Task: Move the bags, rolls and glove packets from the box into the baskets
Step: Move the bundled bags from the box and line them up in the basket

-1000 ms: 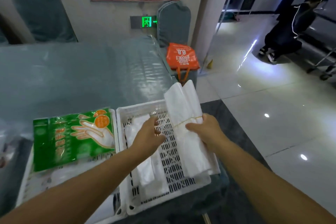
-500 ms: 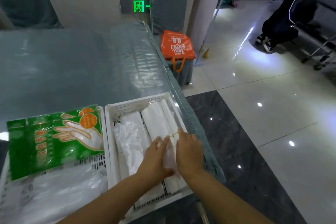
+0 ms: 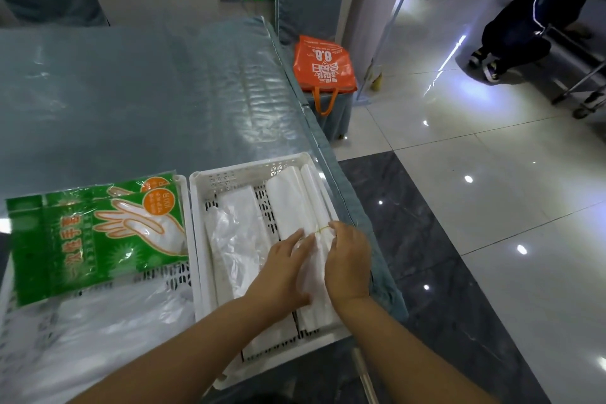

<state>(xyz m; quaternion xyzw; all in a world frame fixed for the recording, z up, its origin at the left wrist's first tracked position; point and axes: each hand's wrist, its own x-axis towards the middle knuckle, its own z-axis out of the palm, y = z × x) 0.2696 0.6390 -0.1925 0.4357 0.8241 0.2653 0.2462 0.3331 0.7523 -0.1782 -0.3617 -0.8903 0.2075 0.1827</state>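
A white slotted basket (image 3: 229,175) sits at the table's right edge. Inside it lie a white bundle of bags (image 3: 295,203) tied with a yellow rubber band, on the right, and other white bags (image 3: 236,233) on the left. My left hand (image 3: 282,269) and my right hand (image 3: 347,259) rest flat on the banded bundle, one on each side, fingers spread. A second basket (image 3: 182,180) to the left holds green glove packets (image 3: 95,236) on top of clear plastic bags (image 3: 98,331).
The table (image 3: 131,92) has a shiny teal cover. An orange tote bag (image 3: 323,65) sits on a chair past the table's right edge. A seated person (image 3: 524,20) is far right on the tiled floor.
The bundle, held upright over the basket a second ago, has been laid down in its right side. Both hands now press on it from above.
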